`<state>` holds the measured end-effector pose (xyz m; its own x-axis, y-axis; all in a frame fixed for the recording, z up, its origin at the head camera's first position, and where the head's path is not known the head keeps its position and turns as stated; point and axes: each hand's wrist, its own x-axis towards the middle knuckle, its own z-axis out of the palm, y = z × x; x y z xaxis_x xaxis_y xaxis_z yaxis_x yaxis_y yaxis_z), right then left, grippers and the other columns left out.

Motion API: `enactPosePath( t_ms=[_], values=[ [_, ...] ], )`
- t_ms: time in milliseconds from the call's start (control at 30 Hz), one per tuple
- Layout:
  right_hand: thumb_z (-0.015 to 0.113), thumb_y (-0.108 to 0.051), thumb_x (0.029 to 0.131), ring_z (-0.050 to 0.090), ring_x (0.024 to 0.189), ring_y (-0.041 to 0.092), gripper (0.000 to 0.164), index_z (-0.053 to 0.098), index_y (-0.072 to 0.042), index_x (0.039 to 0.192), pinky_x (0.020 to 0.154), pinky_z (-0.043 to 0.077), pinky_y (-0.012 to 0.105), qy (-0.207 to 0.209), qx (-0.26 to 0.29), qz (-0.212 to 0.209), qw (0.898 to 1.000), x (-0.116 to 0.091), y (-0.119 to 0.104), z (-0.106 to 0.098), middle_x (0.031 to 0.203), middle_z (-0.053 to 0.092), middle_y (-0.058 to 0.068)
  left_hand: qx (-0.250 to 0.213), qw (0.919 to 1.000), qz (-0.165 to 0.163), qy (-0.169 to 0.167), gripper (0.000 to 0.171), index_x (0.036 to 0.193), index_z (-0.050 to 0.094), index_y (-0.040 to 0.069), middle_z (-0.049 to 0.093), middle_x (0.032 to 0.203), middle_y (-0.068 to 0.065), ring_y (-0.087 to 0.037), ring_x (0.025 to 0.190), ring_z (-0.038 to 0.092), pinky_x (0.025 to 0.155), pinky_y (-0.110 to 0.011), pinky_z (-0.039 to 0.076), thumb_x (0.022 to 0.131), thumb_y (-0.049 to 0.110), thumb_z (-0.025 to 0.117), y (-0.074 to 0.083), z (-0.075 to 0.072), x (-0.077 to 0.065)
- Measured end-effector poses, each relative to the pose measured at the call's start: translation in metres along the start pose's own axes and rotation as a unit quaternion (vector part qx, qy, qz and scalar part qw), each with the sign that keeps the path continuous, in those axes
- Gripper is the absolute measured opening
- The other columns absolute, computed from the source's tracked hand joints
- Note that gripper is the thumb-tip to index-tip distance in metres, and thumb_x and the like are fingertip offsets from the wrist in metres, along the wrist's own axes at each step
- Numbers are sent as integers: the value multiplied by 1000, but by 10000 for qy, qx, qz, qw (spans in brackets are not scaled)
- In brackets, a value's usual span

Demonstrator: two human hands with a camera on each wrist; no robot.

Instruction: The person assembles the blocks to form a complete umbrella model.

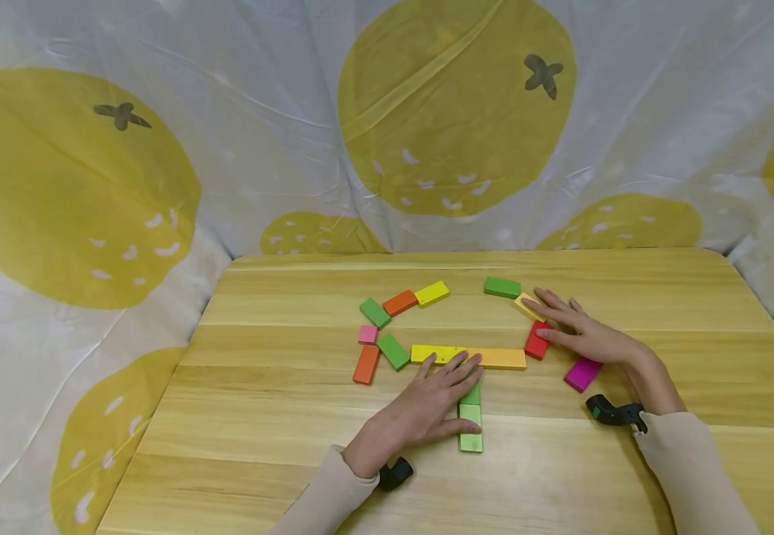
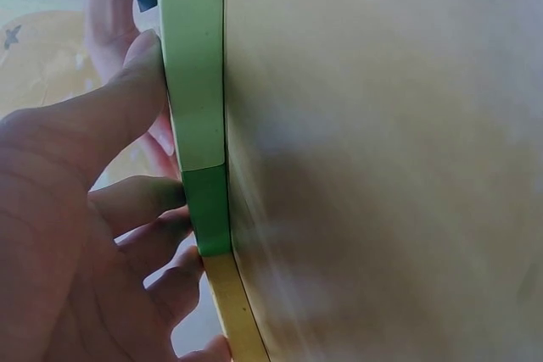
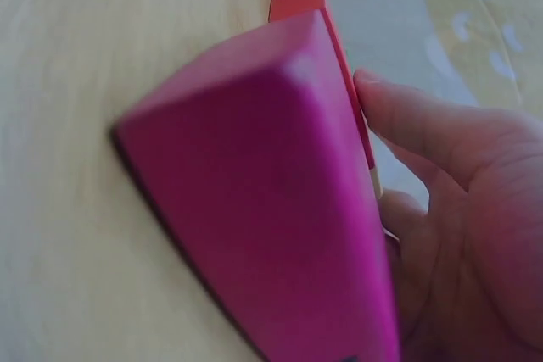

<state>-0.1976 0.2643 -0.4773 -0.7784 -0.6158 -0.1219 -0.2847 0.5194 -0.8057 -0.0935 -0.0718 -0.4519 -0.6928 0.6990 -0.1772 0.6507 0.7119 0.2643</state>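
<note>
On the counter (image 1: 259, 416), much of the layout looks done: a yellow bar (image 1: 436, 352) and an orange bar (image 1: 500, 359) lie end to end, a dark green block (image 1: 472, 395) and a light green block (image 1: 471, 443) running down from them. Above, the arch seems unfinished, a gap parting the short yellow block (image 1: 433, 293) from the far green block (image 1: 502, 287). The left hand (image 1: 427, 405) rests its spread fingers over bar and stem, grip loose. The right hand (image 1: 590, 336), also relaxed, touches the cream block (image 1: 524, 303) and red block (image 1: 535, 346); the purple block (image 1: 582, 375) lies apart from the red.
</note>
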Motion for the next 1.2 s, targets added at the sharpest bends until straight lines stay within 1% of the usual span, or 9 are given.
enactPosePath(
  t_ms=[300,467,767,900,1000,1067,1133,1200],
  values=[
    [54,-22,108,-22,154,54,63,28,-18,165,117,-16,76,26,-13,-71,10000,0,1,0,174,-4,22,291,9996,-39,-51,85,166,25,17,15,175,3,-17,163,11,129,-56,20,99,60,56,1,-1,2],
    [53,-24,108,-25,153,55,62,28,-20,165,115,-15,78,39,-31,-3,10000,1,0,1,174,-4,21,351,9993,-60,-63,85,166,25,17,15,175,3,-17,163,12,129,-56,20,99,61,55,1,-2,2],
    [53,-23,109,-23,155,53,62,28,-17,165,117,-16,76,50,-34,-64,10000,1,2,3,174,-4,21,526,9986,-9,-38,85,166,25,17,16,175,3,-18,163,13,129,-56,22,100,62,53,2,-1,2],
    [53,-23,109,-20,156,52,61,28,-16,165,118,-17,74,84,-62,-89,9999,1,4,3,174,-3,22,515,9987,30,-10,84,166,26,17,15,175,2,-19,163,13,128,-57,23,100,61,53,2,-1,2],
    [52,-24,109,-20,156,52,61,29,-17,165,118,-17,74,96,-66,-60,9999,1,3,3,174,-3,22,428,9990,112,93,82,165,28,16,16,175,0,-20,162,15,127,-57,25,101,60,53,1,-3,1],
    [53,-24,109,-21,155,52,61,29,-17,165,118,-17,74,103,-54,-43,9999,1,2,3,174,-3,22,389,9989,152,226,79,164,31,16,17,175,-2,-21,162,18,127,-56,26,102,59,53,-1,-5,1],
    [53,-24,109,-23,155,53,61,29,-16,165,117,-17,75,105,-28,-37,9999,1,1,3,174,-4,23,315,9983,174,453,75,163,35,15,21,174,-5,-23,161,22,127,-54,27,102,56,54,-6,-9,2],
    [53,-24,109,-22,155,53,61,30,-16,165,117,-17,75,105,-37,-61,9999,1,1,4,174,-4,22,236,9968,105,758,71,160,40,13,27,172,-8,-26,159,28,127,-52,28,103,52,56,-12,-14,2]
  ],
)
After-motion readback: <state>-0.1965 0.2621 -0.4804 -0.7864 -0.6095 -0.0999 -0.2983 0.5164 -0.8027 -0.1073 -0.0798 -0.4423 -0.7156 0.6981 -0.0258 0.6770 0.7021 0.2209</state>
